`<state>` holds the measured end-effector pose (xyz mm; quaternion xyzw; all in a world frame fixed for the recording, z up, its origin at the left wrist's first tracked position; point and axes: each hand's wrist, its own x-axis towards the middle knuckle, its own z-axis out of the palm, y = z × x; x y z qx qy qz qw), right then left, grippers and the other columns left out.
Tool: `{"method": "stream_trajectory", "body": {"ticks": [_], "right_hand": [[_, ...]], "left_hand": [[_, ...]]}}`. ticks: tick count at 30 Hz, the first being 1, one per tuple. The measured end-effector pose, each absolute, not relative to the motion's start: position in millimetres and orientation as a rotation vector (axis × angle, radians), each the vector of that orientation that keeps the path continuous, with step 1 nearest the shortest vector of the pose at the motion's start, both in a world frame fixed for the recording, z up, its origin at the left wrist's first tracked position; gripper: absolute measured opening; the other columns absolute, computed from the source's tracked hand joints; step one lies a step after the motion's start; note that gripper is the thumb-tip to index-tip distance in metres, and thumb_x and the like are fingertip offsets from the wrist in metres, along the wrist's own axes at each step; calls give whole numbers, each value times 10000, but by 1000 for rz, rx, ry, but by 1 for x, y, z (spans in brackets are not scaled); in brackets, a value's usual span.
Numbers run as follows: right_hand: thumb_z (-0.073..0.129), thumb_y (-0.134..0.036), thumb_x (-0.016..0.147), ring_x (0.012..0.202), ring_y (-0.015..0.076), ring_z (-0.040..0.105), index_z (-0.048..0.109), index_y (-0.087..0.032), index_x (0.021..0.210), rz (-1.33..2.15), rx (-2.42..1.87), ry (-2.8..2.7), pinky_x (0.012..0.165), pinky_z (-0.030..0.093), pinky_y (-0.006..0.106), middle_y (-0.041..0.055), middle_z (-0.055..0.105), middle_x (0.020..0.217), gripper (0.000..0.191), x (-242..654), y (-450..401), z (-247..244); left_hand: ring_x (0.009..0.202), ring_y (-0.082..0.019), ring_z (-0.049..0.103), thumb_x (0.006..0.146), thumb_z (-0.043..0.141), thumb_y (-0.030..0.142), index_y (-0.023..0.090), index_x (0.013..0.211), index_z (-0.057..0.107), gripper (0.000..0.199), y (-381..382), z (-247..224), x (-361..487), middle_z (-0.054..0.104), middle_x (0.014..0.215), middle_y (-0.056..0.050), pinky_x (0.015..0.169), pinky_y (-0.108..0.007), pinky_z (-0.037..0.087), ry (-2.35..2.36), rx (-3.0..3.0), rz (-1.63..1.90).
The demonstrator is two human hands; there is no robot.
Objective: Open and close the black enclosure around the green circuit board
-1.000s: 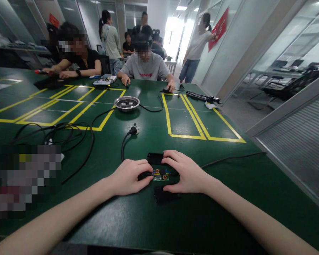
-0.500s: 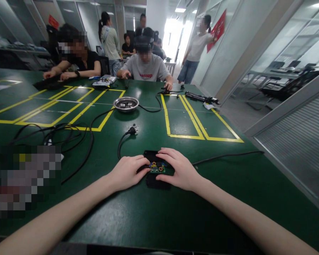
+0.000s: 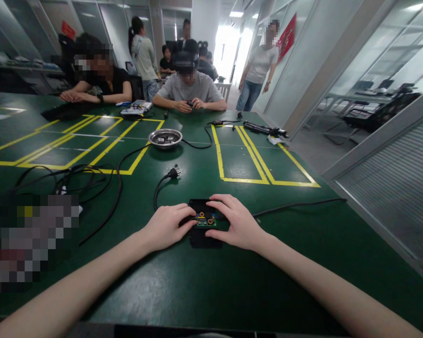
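A small green circuit board (image 3: 205,220) with copper-wound ring coils lies between two black plastic case halves, one behind it (image 3: 198,203) and one in front (image 3: 200,240). At its left end, my left hand (image 3: 166,225) is closed, with thumb and forefinger pinching the board's edge where the black cord meets it. My right hand (image 3: 240,223) curves around the right side, fingers apart: fingertips reach over the rear half and the thumb over the front one. Behind my left hand, the cord ends in a black power plug (image 3: 173,172). Another black cord (image 3: 299,204) runs off to the right.
A metal bowl (image 3: 165,145) holding small metal parts stands farther back. Tangled black cables (image 3: 88,176) lie at left beside a blurred-out object (image 3: 31,239). Yellow tape (image 3: 245,180) marks the green table. Two people sit across it; a black tripod-like item (image 3: 264,128) lies back right.
My hands keep nearly the same pose around the circuit board. The person opposite has brought both hands together on a small dark object. The standing person at right has lowered an arm from the red sheet.
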<state>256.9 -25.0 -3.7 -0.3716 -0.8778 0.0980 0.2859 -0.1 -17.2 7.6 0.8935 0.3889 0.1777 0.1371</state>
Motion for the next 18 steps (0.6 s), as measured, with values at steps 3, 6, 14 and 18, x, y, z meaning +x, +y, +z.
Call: {"method": "stream_trajectory", "body": {"ticks": [3, 6, 14, 18], "right_hand": [[797, -423, 829, 1287, 340, 576, 601, -218, 1348, 286, -945, -2383, 1088, 485, 553, 171, 594, 1397, 592, 258, -26, -2], [764, -347, 829, 1325, 343, 553, 588, -227, 1365, 284, -927, -2404, 1118, 456, 565, 167, 570, 1441, 576, 257, -28, 0], [786, -426, 834, 1304, 360, 560, 586, -211, 1354, 227, -1047, -2315, 1095, 469, 582, 184, 585, 1413, 597, 253, -26, -7], [733, -385, 881, 1232, 326, 593, 613, -194, 1258, 244, -1003, -2292, 1036, 512, 512, 173, 612, 1328, 440, 260, -27, 0]], "left_hand": [[836, -182, 724, 991, 624, 268, 213, 1040, 723, 124, -18, 9, 1, 761, 983, -24, 732, -259, 524, 1151, 2560, 479], [827, -183, 723, 986, 633, 257, 208, 1032, 725, 114, -18, 10, 1, 761, 976, -23, 727, -262, 516, 1141, 2547, 490], [792, -176, 712, 988, 637, 253, 198, 1037, 726, 116, -17, 9, -2, 758, 968, -27, 699, -257, 495, 1120, 2544, 504], [777, -170, 704, 985, 642, 254, 199, 1022, 726, 108, -17, 10, -4, 753, 953, -25, 691, -254, 486, 1120, 2527, 515]]}}
